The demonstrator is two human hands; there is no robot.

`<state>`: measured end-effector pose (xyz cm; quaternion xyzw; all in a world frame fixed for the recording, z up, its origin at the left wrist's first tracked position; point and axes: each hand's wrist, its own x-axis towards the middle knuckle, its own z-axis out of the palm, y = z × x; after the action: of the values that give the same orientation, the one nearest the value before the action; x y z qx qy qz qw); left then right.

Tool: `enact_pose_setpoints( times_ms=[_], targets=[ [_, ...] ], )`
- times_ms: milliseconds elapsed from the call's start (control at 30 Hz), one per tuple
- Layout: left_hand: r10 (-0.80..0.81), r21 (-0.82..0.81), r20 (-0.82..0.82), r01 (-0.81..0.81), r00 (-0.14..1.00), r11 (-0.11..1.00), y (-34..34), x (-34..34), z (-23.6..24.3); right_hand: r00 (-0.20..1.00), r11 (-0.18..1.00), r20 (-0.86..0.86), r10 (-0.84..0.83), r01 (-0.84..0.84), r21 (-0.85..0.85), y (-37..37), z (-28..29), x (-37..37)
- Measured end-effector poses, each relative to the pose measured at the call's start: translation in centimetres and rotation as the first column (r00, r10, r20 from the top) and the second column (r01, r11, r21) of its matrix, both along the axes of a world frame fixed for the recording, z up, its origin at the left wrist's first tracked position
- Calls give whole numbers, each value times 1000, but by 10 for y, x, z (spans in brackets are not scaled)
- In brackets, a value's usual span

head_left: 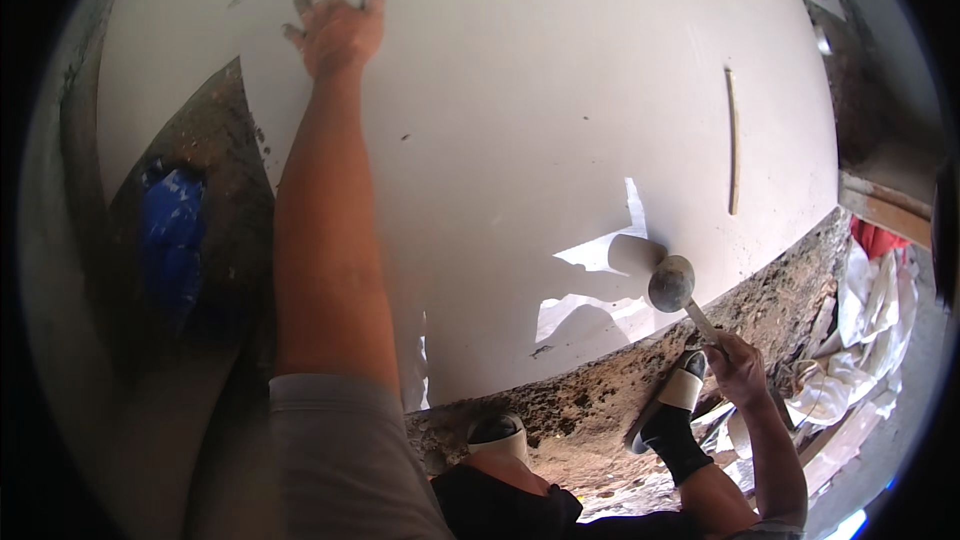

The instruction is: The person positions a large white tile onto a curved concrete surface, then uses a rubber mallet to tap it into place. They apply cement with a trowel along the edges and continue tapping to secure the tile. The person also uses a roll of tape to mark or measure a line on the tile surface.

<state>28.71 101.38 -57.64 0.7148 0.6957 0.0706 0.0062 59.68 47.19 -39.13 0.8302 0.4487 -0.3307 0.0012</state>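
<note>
A large pale slab (500,90) with a smooth, shiny surface fills most of the view. My left hand (342,32) lies flat on its far left part, fingers spread and touching the surface. In my right hand (738,368), near the slab's front right edge, is the handle of a mallet (671,283) with a dark grey rounded head. The mallet's head is over the slab and its shadow falls beside it; I cannot tell if they touch. Bright patches of reflected light show around the shadow.
A thin stick (734,140) lies on the slab at the right. Rough brown ground (570,390) borders its front edge, where my shoes (684,387) stand. At the left is a blue crumpled thing (172,240). White plastic sheeting (865,310) and boards (885,208) lie at the right.
</note>
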Motion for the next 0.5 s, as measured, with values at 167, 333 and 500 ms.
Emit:
enact_pose_setpoints(
  times_ms=[167, 333, 500],
  targets=[
    [-32, -55, 2, 32, 999, 998, -4, 0, 10, 999, 999, -20, -44, 45, 19, -13, -11, -1],
    [-133, -106, -66, 126, 989, 986, -29, 40, 19, 993, 992, -39, -115, 117, 51, -35, -31, -9],
    [-306, -87, -30, 303, 951, 949, -64, 130, 7, 987, 925, 98, 126, -152, 347, -25, -59, -19]
  ],
)
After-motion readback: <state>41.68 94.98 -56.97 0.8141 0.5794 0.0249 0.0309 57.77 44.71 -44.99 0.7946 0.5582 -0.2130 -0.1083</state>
